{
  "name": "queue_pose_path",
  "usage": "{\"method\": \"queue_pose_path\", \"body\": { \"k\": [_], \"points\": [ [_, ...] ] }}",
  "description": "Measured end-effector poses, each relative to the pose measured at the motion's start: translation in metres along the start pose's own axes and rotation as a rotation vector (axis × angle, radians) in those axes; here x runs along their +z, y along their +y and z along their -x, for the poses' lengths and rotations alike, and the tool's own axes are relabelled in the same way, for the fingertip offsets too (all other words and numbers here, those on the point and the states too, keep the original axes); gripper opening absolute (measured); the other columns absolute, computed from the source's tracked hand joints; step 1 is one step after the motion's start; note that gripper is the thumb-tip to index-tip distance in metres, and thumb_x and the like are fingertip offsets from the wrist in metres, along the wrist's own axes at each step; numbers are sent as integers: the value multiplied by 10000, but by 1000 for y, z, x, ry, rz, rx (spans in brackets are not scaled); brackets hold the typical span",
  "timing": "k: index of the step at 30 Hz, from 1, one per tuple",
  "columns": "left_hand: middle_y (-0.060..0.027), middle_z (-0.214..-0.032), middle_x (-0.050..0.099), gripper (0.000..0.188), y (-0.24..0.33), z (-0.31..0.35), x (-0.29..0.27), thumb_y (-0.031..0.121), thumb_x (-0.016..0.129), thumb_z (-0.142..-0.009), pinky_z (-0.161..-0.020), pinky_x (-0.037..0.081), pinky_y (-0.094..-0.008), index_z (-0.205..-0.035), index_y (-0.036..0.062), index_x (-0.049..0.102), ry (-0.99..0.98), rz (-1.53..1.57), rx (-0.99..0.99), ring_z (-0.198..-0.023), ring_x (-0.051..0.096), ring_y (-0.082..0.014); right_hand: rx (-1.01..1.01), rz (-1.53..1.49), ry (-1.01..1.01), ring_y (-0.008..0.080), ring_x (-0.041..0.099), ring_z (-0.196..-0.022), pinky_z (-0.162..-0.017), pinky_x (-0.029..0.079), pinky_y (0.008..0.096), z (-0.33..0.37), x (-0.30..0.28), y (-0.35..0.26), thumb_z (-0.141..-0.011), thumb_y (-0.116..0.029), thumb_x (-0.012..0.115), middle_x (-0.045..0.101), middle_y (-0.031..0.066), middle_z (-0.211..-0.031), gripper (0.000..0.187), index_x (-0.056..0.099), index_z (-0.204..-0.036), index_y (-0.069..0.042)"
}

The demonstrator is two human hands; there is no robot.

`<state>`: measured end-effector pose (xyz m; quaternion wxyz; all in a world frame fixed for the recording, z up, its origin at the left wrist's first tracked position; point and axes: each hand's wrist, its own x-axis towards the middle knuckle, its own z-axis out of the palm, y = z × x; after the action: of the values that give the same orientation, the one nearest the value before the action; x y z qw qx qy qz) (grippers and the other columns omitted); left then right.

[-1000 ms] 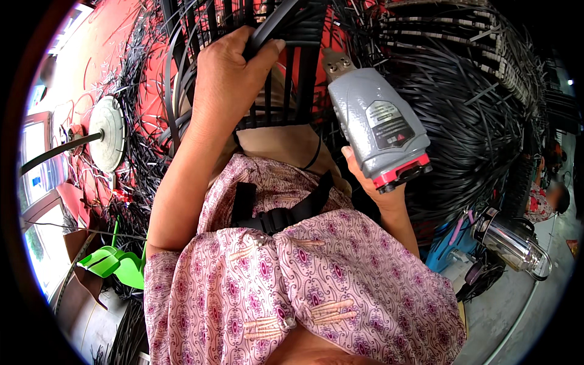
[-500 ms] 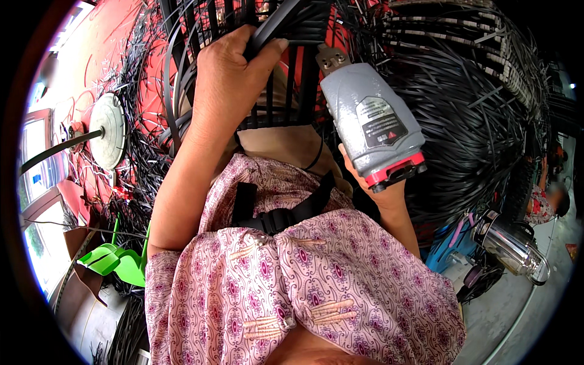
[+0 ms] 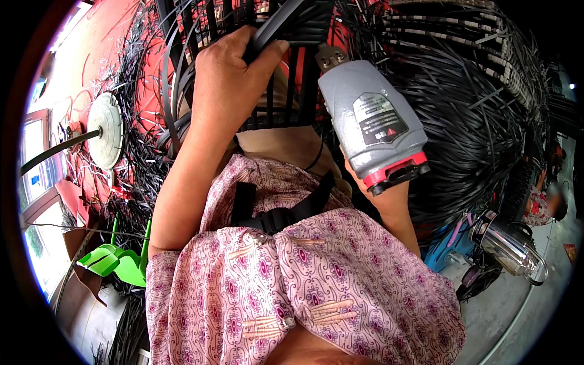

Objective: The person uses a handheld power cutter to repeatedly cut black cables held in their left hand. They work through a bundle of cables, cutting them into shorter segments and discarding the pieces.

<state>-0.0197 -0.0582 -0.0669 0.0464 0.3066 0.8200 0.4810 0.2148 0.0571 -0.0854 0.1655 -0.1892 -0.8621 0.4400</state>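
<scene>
My left hand [image 3: 226,82] is closed, thumb and fingers pinching a wide flat black strip [image 3: 277,25] that slants up to the right. Beneath it stands a frame of black bars and woven strips [image 3: 271,100], close in front of my lap. In my right hand [image 3: 389,198] is a grey nail gun [image 3: 350,97] with a red and black end cap. Its metal nose points away from me, close by the right side of the weave. The gun's body hides most of my right fingers, so the trigger cannot be seen.
A big bundle of black strips [image 3: 450,128] lies at the right, beside a woven piece [image 3: 499,55]. Loose strips cover the red floor at left, near a round metal base [image 3: 104,131] and green dustpans [image 3: 125,264]. A clear flask [image 3: 508,243] and another person [image 3: 538,207] are at right.
The nail gun has shifted slightly downward in my right hand. My left hand keeps its pinch on the black strip, almost unmoved.
</scene>
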Motion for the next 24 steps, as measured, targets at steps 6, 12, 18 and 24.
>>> {"method": "queue_pose_path", "body": {
  "k": [6,12,18,24],
  "points": [
    [-130,-585,559,285,2,1,-3,263,696,-878,-514,437,-337,-832,-14,645,-26,43,5,-510,557,-182,-133,184,79,221,680,-810,-743,527,342,-10,2,-3,-763,-54,787,709,82,-918,246,688,-983,-5],
    [-32,-676,590,262,1,23,-19,235,602,-956,-592,456,-279,-936,-18,668,-9,293,-50,-609,552,-120,138,-198,213,176,648,-811,-736,528,319,13,-4,1,-761,-57,808,677,54,-911,289,650,-998,-5],
    [-61,-926,705,238,-2,54,-48,157,539,-1001,-746,474,-260,-1023,-21,695,221,373,202,-852,612,-122,305,-408,371,93,569,-599,-572,458,242,25,-12,13,-763,15,725,611,22,-759,151,623,-872,-4],
    [38,-609,454,640,16,77,-78,477,297,-1055,-493,251,-224,-1045,-37,678,-37,751,-158,-517,340,-45,422,-414,330,94,578,-591,-560,463,233,47,-18,26,-750,16,734,612,20,-751,173,618,-875,-7]
  ]
}}
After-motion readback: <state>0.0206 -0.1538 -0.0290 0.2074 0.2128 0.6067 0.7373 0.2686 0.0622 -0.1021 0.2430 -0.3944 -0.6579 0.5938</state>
